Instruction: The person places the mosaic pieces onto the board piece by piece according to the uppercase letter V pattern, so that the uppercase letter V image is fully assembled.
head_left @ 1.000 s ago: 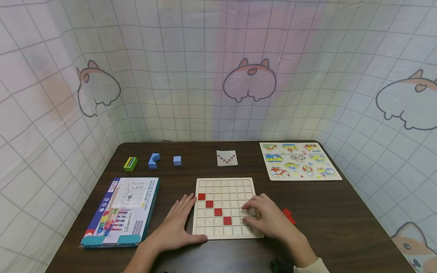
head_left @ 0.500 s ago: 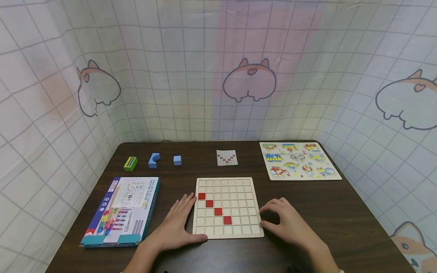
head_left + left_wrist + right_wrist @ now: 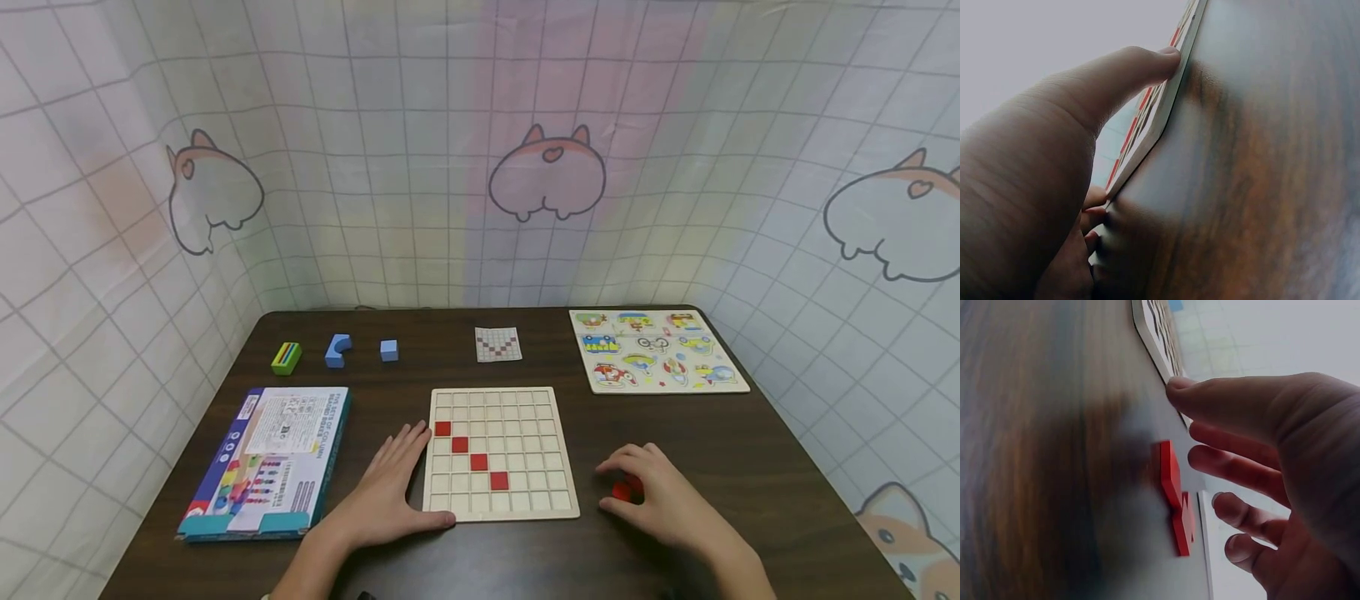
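A pale wooden grid board (image 3: 528, 437) lies in front of me, with several red square tiles (image 3: 479, 462) set in its cells along a diagonal. My left hand (image 3: 382, 504) rests at the board's left side, fingers stretched along the edge and thumb on the near left corner. Right of the board, my right hand (image 3: 660, 496) hovers around a few loose red tiles (image 3: 622, 490), partly hidden by it in the head view. The right wrist view shows these tiles (image 3: 1170, 472) flat on the table, apart from the thumb and the loosely bent fingers.
A boxed toy set (image 3: 273, 462) lies at the left. Behind it stand a green striped block (image 3: 287, 358), a blue arch block (image 3: 337, 351) and a blue cube (image 3: 389, 350). A pattern card (image 3: 498, 344) and a picture puzzle board (image 3: 660, 352) lie at the back.
My right hand has moved off the grid board to the right, over to the loose red tiles. My left hand has stayed at the board's left edge.
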Tool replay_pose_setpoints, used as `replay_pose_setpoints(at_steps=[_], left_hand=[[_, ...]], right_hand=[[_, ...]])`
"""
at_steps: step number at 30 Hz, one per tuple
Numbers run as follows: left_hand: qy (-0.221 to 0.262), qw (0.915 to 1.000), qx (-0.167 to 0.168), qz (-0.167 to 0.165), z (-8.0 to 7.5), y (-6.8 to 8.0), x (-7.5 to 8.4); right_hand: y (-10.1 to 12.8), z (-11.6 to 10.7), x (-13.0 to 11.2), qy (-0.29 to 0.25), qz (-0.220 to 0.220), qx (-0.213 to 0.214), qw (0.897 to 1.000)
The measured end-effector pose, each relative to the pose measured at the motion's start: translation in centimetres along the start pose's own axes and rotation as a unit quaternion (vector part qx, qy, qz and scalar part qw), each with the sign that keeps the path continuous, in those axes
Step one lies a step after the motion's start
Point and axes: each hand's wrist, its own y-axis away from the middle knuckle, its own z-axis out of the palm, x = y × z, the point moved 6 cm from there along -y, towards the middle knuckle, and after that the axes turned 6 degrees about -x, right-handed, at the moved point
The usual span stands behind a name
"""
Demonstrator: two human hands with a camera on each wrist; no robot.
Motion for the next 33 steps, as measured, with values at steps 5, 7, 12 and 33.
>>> replay_pose_setpoints(at_steps=[5,7,12,33], left_hand=[[-0.002,1.0000,-0.001,-0.004,0.0,-0.1,-0.1],[-0.004,1.0000,-0.001,-0.005,0.0,-0.1,-0.2],[-0.003,1.0000,-0.001,-0.004,0.0,-0.1,-0.2],[-0.010,0.9999,-0.001,-0.005,0.2,-0.1,-0.4]], right_hand=[[0.7,-0.1,0.5,0.012,-0.013,0.000,1.000],[0.9,-0.1,0.7,0.017,-0.014,-0.002,1.000],[1.1,-0.1,1.1,0.021,-0.007,-0.007,1.000],[2.1,-0.6,1.8,0.040,0.031,0.018,0.999]])
